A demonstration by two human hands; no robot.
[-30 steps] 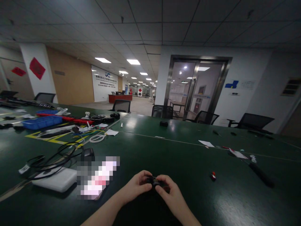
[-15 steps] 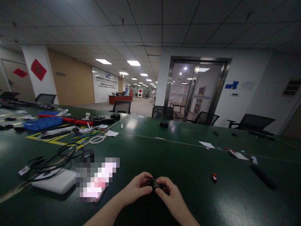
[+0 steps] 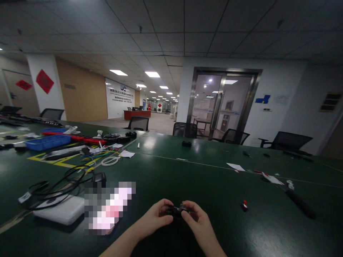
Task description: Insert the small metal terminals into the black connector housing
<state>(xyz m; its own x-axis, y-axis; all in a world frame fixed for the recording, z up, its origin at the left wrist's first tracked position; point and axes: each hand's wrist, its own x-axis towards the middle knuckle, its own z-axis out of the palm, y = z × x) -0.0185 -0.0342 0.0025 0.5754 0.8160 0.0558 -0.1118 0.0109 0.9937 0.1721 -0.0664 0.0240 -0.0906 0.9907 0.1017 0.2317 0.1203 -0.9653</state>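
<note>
Low in the middle of the head view, my left hand [image 3: 157, 217] and my right hand [image 3: 197, 217] are close together above the green table. Between their thumbs and fingers is a small black object [image 3: 176, 211], too dark and too covered to name. My left hand pinches its left end. The right thumb and fingers close on the other end, where a greyish piece shows. Whether it is one body or two parts I cannot tell. To the right of my hands lies a small red and black item [image 3: 244, 205].
At left are a white box [image 3: 60, 210], black cables [image 3: 60, 189], a pixelated bright patch [image 3: 114, 208] and a blue tray [image 3: 48, 142]. A black-handled hammer [image 3: 300, 203] lies at right. A small black block [image 3: 187, 143] sits farther back; chairs line the far side.
My hands have shifted slightly apart, and more of the black object shows between them. The right fingers have moved a little along it. The view has tilted slightly.
</note>
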